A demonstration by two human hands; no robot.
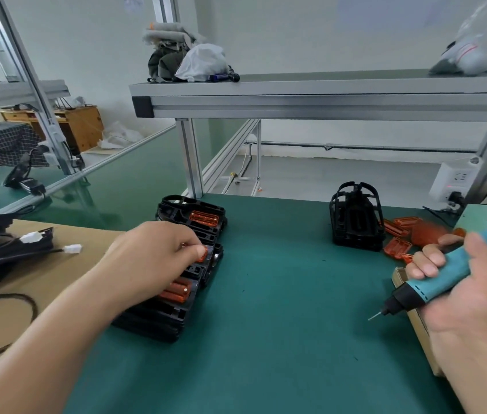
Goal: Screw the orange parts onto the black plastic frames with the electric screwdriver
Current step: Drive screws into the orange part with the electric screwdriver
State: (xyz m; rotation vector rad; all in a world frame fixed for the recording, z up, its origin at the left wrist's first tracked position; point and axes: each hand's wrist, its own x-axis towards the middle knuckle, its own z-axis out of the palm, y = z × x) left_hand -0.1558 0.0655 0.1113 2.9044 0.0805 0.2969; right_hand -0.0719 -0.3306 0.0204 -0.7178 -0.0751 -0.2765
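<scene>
Black plastic frames [176,312] lie stacked in a row left of centre on the green mat. Orange parts sit on them: one at the far frame [204,218], one near the front [178,291]. My left hand [152,258] reaches over the stack and pinches an orange part [201,254] against a frame. My right hand [457,291] grips the teal electric screwdriver [433,282], bit pointing down-left above the mat, well apart from the frames. Loose orange parts [400,234] lie at the right beside an upright black frame stack [355,219].
A cardboard box [415,318] sits at the right edge under my right hand. Black cables with white connectors [33,240] lie on a brown board at the left. An aluminium shelf [296,97] spans overhead. A power strip [454,180] stands at the back right.
</scene>
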